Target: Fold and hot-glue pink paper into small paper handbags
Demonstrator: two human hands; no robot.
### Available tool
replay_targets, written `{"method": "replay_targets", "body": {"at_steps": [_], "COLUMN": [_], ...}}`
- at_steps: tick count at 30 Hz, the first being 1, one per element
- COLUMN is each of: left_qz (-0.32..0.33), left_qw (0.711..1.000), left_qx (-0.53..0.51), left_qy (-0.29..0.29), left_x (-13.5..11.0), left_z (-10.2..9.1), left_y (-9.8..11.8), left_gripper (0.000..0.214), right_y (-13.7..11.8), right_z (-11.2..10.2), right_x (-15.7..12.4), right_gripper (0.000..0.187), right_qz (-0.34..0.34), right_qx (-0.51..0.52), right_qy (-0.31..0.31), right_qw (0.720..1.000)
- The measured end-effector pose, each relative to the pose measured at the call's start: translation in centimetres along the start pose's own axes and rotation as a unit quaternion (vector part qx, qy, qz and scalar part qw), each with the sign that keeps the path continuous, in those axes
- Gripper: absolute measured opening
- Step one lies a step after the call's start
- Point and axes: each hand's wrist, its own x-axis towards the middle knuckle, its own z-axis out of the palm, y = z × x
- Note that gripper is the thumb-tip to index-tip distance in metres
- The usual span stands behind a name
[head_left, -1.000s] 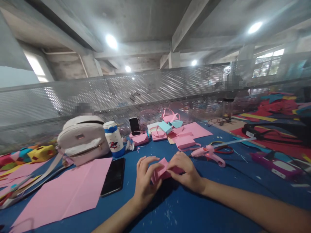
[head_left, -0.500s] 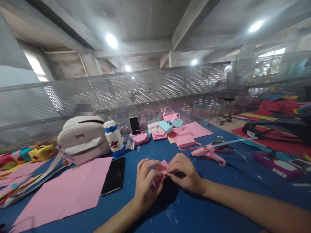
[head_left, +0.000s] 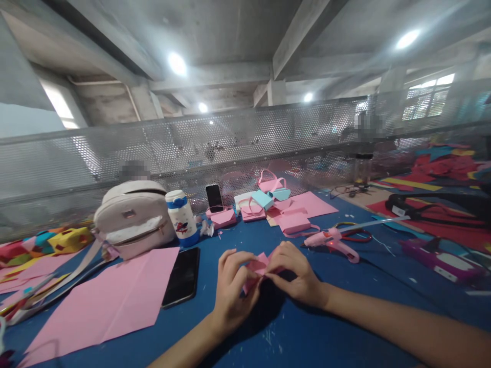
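Between my two hands is a small folded piece of pink paper [head_left: 259, 264], held just above the blue table [head_left: 291, 337]. My left hand [head_left: 236, 283] grips its left side, thumb below and fingers over the top. With thumb and forefinger, my right hand [head_left: 293, 271] pinches the near right edge, the fingertips of both hands almost meeting. My fingers cover much of the paper. A pink glue gun [head_left: 332, 240] with a clear glue stick and a small red light lies to the right of my right hand. Beyond the hands sit several small pink paper bags [head_left: 294, 221].
Pink sheets [head_left: 103, 301], a black phone [head_left: 181, 278], a white backpack [head_left: 132, 217] and a water bottle [head_left: 181, 217] stand or lie on the left. Scissors [head_left: 355, 233] rest behind the glue gun; a purple box [head_left: 439, 260] is farther right. A perforated metal screen [head_left: 230, 145] rises behind.
The whole view has shifted slightly. Both hands keep their hold on the pink paper, with barely any change in finger position.
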Motion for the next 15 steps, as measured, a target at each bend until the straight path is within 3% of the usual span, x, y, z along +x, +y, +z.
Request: {"method": "replay_targets", "body": {"at_steps": [15], "left_qz": [0.007], "left_qw": [1.0], "left_qx": [0.0], "left_qy": [0.011], "left_x": [0.21], "left_z": [0.04], "left_y": [0.12], "left_gripper": [0.017], "right_y": [-0.11], "right_z": [-0.08], "right_x": [0.03], "right_gripper": [0.01], "right_qz": [-0.007], "right_qx": [-0.008], "right_qy": [-0.007], "right_qw": [1.0]}}
